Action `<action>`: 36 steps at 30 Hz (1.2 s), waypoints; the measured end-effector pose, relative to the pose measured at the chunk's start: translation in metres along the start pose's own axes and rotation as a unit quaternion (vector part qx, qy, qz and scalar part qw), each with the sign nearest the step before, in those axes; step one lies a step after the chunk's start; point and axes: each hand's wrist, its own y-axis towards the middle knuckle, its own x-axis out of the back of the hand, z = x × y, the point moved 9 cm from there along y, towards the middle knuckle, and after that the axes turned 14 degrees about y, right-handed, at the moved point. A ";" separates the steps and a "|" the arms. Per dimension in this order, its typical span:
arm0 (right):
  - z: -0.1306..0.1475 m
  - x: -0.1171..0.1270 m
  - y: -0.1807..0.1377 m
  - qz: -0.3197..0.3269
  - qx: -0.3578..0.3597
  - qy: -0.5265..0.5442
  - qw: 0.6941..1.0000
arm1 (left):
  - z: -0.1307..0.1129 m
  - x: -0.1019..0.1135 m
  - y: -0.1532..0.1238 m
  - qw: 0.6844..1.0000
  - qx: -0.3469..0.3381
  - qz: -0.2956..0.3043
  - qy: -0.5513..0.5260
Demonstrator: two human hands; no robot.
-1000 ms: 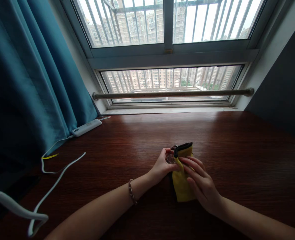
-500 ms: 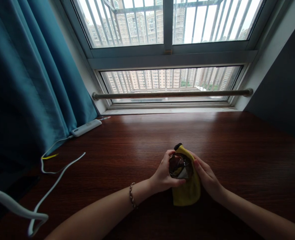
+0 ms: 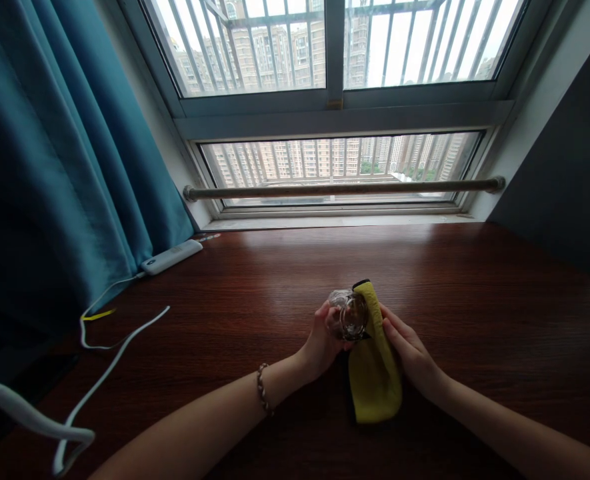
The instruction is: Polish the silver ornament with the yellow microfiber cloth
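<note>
My left hand, with a beaded bracelet on its wrist, is closed around a small clear glass that lies tilted, its mouth turned toward me. My right hand grips a yellow cloth with a dark edge and presses its upper part against the right side of the glass. The lower part of the cloth hangs down onto the dark wooden table.
A white power strip lies at the far left by the teal curtain, its white cable trailing toward the near left edge. A metal rail runs across the window behind the table. A dark wall stands at the right.
The glass has turned and risen a little in my left hand. The yellow cloth, earlier wrapped over it, now lies along its right side and hangs longer.
</note>
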 end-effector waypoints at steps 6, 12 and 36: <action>0.000 0.000 0.001 0.011 0.007 -0.077 0.997 | -0.001 -0.008 0.002 0.993 0.033 0.058 -0.094; 0.002 -0.002 -0.002 0.016 0.022 -0.124 0.992 | -0.003 -0.002 0.005 0.991 0.033 0.048 -0.120; 0.037 -0.050 -0.032 0.175 0.260 -0.407 0.858 | -0.028 0.000 -0.004 0.988 -0.148 0.008 0.047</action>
